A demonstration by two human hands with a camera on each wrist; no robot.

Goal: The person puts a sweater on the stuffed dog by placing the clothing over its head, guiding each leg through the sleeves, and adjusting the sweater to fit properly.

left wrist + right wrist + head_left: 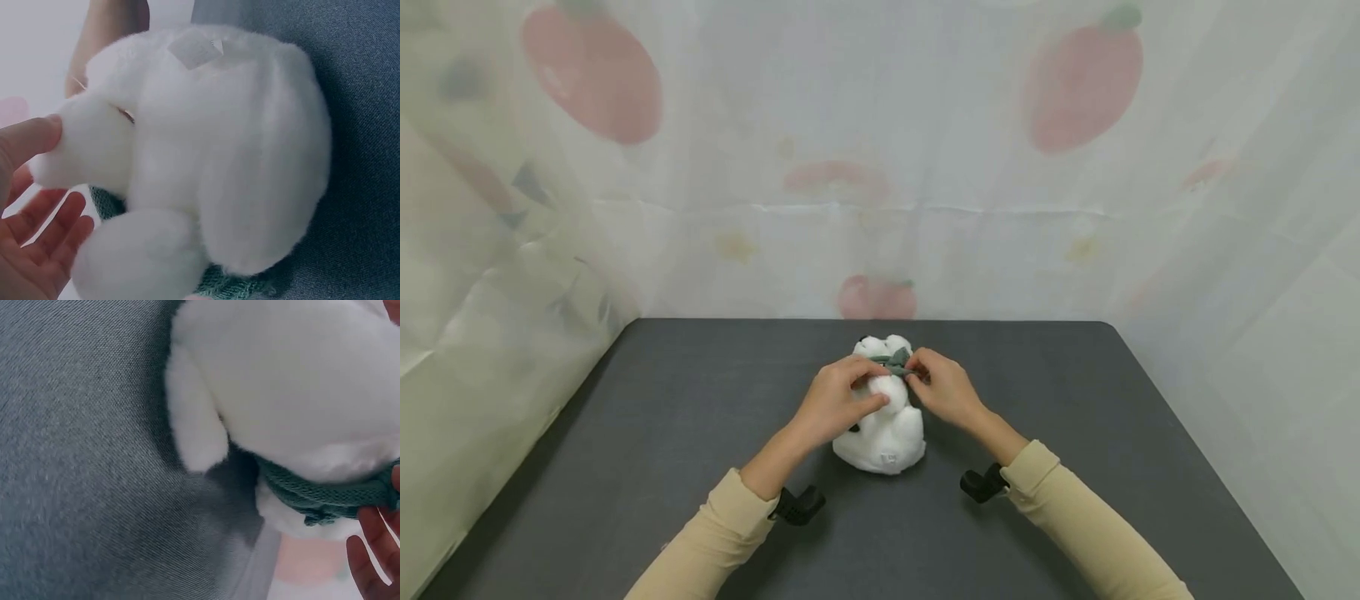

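A: Where is the fluffy white plush animal toy [883, 421]?

B: Near the middle of the dark grey cloth-covered bench [625, 467], lying with its head toward twelve o'clock. A knitted grey-green yarn scarf [891, 362] runs round its neck.

A: And the hands?

B: Both are at the scarf. The left hand [835, 400] comes in from seven o'clock, fingers curled over the toy's upper body, fingertips on the scarf's left end. The right hand [942, 386] comes in from four o'clock and pinches the scarf's right end between thumb and fingers.

A: Do the wrist views add anything?

B: The left wrist view shows the toy's round white body with a small white sewn-in label [195, 49] and the left fingers [44, 244] loosely bent beside a white limb. The right wrist view shows the scarf [325, 494] wrapped under the toy's body [294, 381], fingertips [375, 550] just beside it at five o'clock.

A: Behind the bench?

B: A pale translucent curtain printed with red fruit [1078, 83].
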